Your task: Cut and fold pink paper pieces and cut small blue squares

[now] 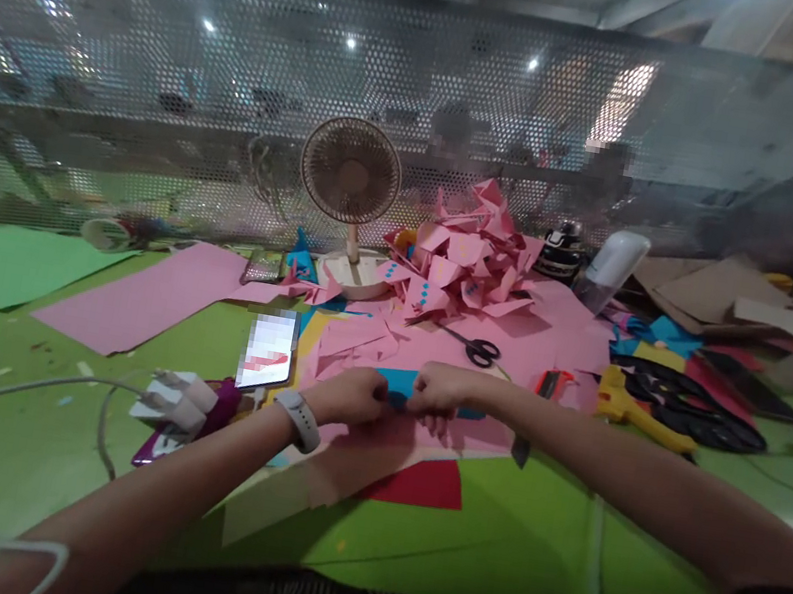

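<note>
A strip of blue paper (399, 380) lies under and between my two hands, over pink paper. My left hand (353, 396), with a pale watch on its wrist, is curled closed at the blue paper's left part. Close beside it, my right hand (442, 393) is closed with its knuckles up on the same paper; fingertips are partly hidden. Beyond them rises a heap of folded pink paper pieces (465, 253). Black-handled scissors (482, 352) rest on the pink sheet just past my right hand. A red sheet (418, 481) sticks out below the hands.
A lit phone (269, 349) on a cable lies left of my hands, near a white plug adapter (173, 402). A small fan (351, 173) stands behind. At right are a yellow glue gun (639, 414), a red cutter (553, 384) and a white-topped bottle (612, 267).
</note>
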